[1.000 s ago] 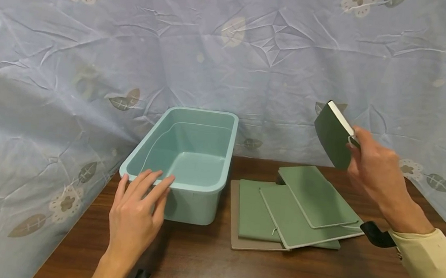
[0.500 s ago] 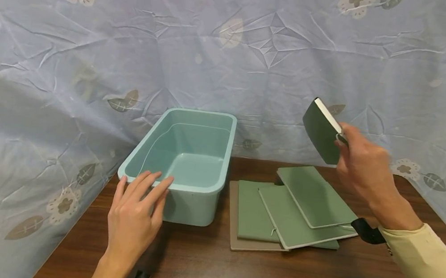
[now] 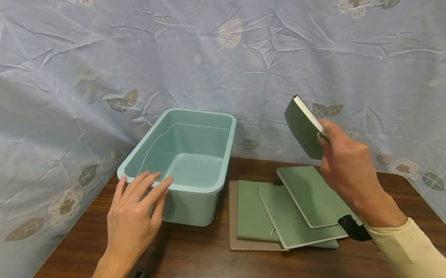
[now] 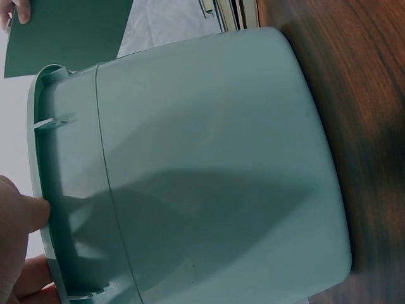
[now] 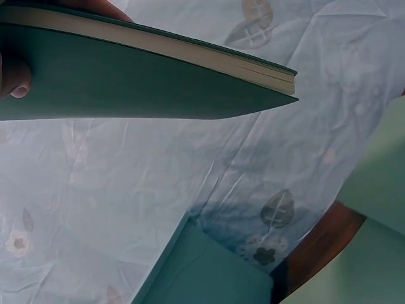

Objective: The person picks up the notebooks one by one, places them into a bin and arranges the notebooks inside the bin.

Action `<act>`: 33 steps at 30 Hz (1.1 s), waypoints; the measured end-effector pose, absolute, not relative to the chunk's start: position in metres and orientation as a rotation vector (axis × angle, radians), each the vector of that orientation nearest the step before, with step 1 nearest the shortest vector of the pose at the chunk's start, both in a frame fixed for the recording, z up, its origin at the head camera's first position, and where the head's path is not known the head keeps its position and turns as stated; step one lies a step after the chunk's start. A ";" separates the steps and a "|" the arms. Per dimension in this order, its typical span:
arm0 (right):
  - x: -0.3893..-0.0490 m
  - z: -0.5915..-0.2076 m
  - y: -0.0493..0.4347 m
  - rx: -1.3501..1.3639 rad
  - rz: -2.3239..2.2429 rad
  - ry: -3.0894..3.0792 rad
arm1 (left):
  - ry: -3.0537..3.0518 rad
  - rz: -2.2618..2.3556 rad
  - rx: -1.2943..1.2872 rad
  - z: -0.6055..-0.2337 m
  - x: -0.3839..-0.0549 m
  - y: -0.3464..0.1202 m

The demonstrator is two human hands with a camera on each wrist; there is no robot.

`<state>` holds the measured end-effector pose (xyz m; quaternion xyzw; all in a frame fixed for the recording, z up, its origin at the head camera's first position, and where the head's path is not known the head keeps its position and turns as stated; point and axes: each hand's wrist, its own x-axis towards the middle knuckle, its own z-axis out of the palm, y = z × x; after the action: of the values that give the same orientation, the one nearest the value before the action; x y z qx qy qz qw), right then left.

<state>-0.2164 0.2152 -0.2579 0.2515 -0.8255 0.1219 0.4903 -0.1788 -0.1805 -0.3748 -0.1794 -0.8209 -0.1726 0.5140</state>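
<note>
A dark green hardcover notebook (image 3: 302, 126) with pale page edges is held tilted in the air by my right hand (image 3: 347, 166), thumb on one cover and fingers on the other. In the right wrist view the notebook (image 5: 145, 76) spans the upper left, its pages almost closed. My left hand (image 3: 135, 211) holds the near rim of a pale teal plastic bin (image 3: 194, 208), fingers over the edge and thumb at the outside. The bin's bare floor shows inside. In the left wrist view, the bin's outer wall (image 4: 202, 158) fills most of the picture.
Right of the bin, several green notebooks (image 3: 318, 197) lie overlapped on the brown wooden table (image 3: 210, 267). A brown-covered one (image 3: 233, 216) is at the bottom. A floral cloth (image 3: 269, 81) hangs behind the table and along its sides.
My right hand has carried the dark green notebook leftward, above the back of the stacked notebooks. My left hand stays at the bin's near rim.
</note>
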 end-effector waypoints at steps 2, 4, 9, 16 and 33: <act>-0.218 -0.258 0.212 0.623 0.289 -1.994 | -1.976 -0.414 -0.430 -0.375 -0.178 -0.181; -0.218 -0.259 0.208 0.636 0.285 -1.982 | -1.978 -0.414 -0.429 -0.374 -0.178 -0.181; -0.219 -0.258 0.200 0.668 0.292 -1.974 | -1.979 -0.415 -0.429 -0.374 -0.177 -0.181; -0.221 -0.254 0.192 0.724 0.288 -1.963 | -1.976 -0.428 -0.432 -0.373 -0.177 -0.181; -0.225 -0.246 0.149 0.843 0.186 -1.883 | -1.982 -0.431 -0.430 -0.372 -0.179 -0.181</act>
<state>-0.2249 0.1493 -0.2463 0.3502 -0.7820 0.0773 0.5098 -0.1790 -0.1813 -0.3722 -0.1784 -0.8228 -0.1787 0.5091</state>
